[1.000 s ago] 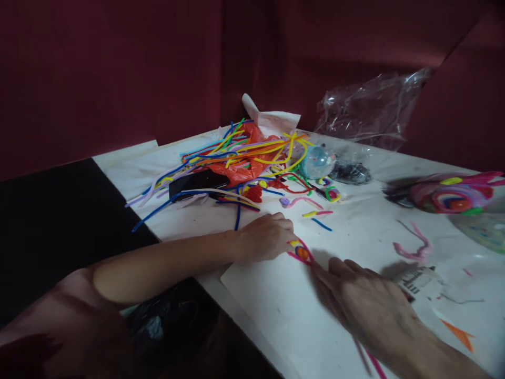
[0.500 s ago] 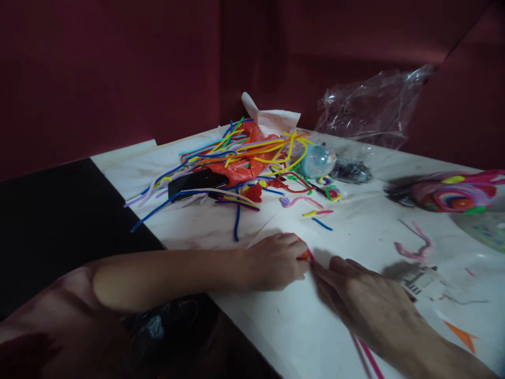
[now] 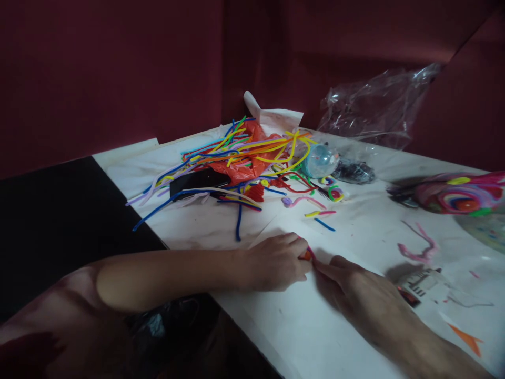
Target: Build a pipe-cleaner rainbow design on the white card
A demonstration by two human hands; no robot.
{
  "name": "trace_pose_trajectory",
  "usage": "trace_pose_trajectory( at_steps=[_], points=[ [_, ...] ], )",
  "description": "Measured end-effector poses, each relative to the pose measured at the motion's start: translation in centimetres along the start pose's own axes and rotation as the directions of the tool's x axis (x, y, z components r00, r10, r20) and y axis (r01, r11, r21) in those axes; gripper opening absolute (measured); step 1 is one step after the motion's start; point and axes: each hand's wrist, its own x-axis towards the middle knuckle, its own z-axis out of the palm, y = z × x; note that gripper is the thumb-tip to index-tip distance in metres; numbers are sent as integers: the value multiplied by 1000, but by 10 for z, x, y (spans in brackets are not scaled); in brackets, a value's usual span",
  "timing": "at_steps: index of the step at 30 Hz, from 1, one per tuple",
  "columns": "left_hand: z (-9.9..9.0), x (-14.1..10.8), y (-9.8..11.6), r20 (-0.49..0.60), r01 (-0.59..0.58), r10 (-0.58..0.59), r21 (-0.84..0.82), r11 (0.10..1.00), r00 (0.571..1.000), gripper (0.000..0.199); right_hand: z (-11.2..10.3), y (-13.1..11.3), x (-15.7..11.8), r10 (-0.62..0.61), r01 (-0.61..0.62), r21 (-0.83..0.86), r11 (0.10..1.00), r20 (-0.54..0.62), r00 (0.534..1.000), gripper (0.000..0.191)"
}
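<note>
My left hand (image 3: 276,262) is closed, its fingertips around a small orange piece (image 3: 306,255) with a pink pipe cleaner (image 3: 311,251) beside it. From the right, my right hand (image 3: 361,295) reaches in with its fingers pressed together, the tips at the pink pipe cleaner. Most of what the fingers hold is hidden by the hands. Both hands rest low over the white tabletop (image 3: 272,310).
Behind my hands lie a pile of coloured pipe cleaners (image 3: 252,152), a black phone-like slab (image 3: 197,183), a clear ball (image 3: 320,160) and a plastic bag (image 3: 374,108). To the right are a colourful fish-like craft (image 3: 460,193), pink scraps (image 3: 422,250) and an orange cutout (image 3: 465,339).
The pink length that trailed below my right hand no longer shows. My right hand has shifted slightly, with its fingers closer together; my left hand stays nearly still. The view has moved a little.
</note>
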Motion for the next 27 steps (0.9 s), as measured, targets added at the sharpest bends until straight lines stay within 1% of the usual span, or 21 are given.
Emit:
trace_pose_trajectory(
  at_steps=[3,4,6,10,12,14,17,21,24,27],
  points=[
    [-1,-1,1,3,0,0,-11,1000,1000,21,-2,-2,0,-32,32,-73,997,-6,999,17],
    [-3,-1,0,7,-10,10,-13,1000,1000,21,-3,-3,0,-37,38,-113,993,5,999,17],
    [-8,-1,-2,19,-16,16,-18,1000,1000,21,-5,-6,2,-34,44,-190,981,55,998,22],
    [-21,0,-15,33,53,-53,1,999,998,22,-9,-11,5,-25,59,-284,957,123,992,34],
    [-24,0,-23,38,75,-75,-7,997,996,22,-10,-13,6,-17,57,-306,950,132,991,34],
    [-25,0,-29,48,87,-85,-31,996,995,21,-11,-13,6,0,46,-314,948,146,989,30],
    [-21,-3,-31,64,80,-78,-31,996,995,21,-10,-14,7,13,31,-330,943,130,991,24],
    [-15,-6,-26,71,89,-95,81,993,993,24,-9,-14,8,-56,77,-372,925,66,996,22],
    [-13,-5,-24,75,109,-122,156,982,990,33,-7,-15,6,-87,94,-403,910,35,996,25],
    [-15,-2,-24,91,128,-143,149,981,986,36,-5,-15,5,-79,90,-421,903,44,996,29]
  ],
)
